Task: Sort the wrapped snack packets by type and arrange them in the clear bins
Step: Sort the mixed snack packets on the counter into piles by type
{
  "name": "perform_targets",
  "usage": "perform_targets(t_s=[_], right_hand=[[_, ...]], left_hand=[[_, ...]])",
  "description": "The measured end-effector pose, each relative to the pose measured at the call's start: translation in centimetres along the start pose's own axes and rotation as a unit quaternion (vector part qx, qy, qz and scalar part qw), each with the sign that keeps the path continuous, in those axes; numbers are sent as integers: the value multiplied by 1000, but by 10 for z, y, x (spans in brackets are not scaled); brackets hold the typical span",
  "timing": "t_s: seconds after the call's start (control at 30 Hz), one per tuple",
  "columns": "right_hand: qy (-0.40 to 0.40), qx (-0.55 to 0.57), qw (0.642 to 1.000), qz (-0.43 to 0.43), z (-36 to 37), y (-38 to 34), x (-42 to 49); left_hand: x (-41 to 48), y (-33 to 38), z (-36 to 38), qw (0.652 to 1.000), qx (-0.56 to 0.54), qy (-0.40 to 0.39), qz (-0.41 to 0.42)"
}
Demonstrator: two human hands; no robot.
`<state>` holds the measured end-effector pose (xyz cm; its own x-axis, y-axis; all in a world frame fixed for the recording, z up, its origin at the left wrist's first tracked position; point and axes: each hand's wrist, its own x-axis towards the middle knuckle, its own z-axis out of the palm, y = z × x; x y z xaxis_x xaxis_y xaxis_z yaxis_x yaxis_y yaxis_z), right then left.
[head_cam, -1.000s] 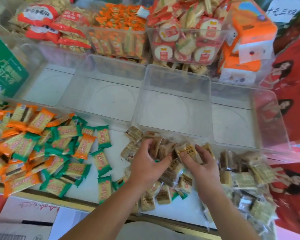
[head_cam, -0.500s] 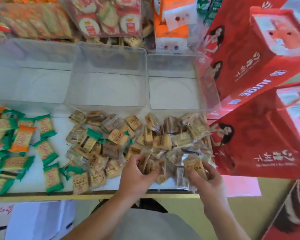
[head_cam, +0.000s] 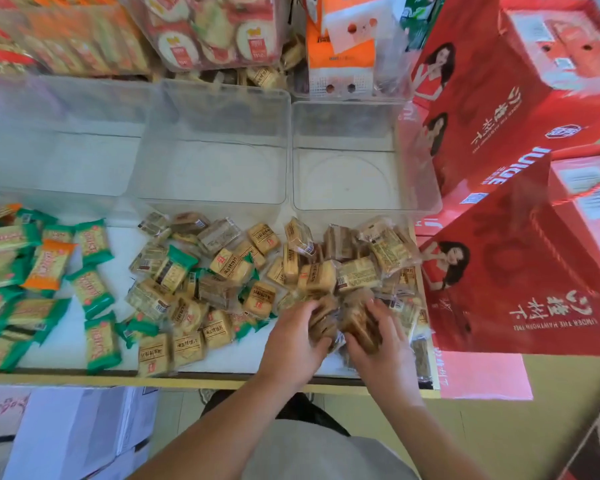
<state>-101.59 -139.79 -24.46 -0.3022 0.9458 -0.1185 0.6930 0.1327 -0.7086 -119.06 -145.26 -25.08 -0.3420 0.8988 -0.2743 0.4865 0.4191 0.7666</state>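
white tabletop carries tan snack packets heaped toward its right edge, green and orange packets at the left, clear bins along the back. left hand and right hand, fingers curled, each grip stacked tan packets.

Upper red carton: the word "JUICE" in white, upside down from this view, next to white Chinese characters reading 山楂树下 and a round badge too small to read. Lower red carton: the same four characters in white, with the line "UNDER THE HAWTHORN TREE" printed alongside, also upside down. Brown snack packets: dark vertical characters and a red seal, not legible. Green snack packets: red lettering, blurred.
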Motion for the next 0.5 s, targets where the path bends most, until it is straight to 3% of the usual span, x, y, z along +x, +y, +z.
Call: perform_targets(t_s=[0.1,0.17,0.3,0.43,0.5], right_hand=[[23,-47,996,-75,5,20,20],[27,-95,990,-101,5,27,29],[18,-160,982,-103,10,23,31],[6,-168,979,-114,8,22,18],[14,-161,980,-120,2,24,10]], left_hand=[[19,-8,-2,985,140,64,82],[25,-13,-7,977,194,71,62],[20,-11,0,993,94,41,-58],[9,-10,10,987,-44,77,-133],[2,-15,11,982,-64,84,-156]])
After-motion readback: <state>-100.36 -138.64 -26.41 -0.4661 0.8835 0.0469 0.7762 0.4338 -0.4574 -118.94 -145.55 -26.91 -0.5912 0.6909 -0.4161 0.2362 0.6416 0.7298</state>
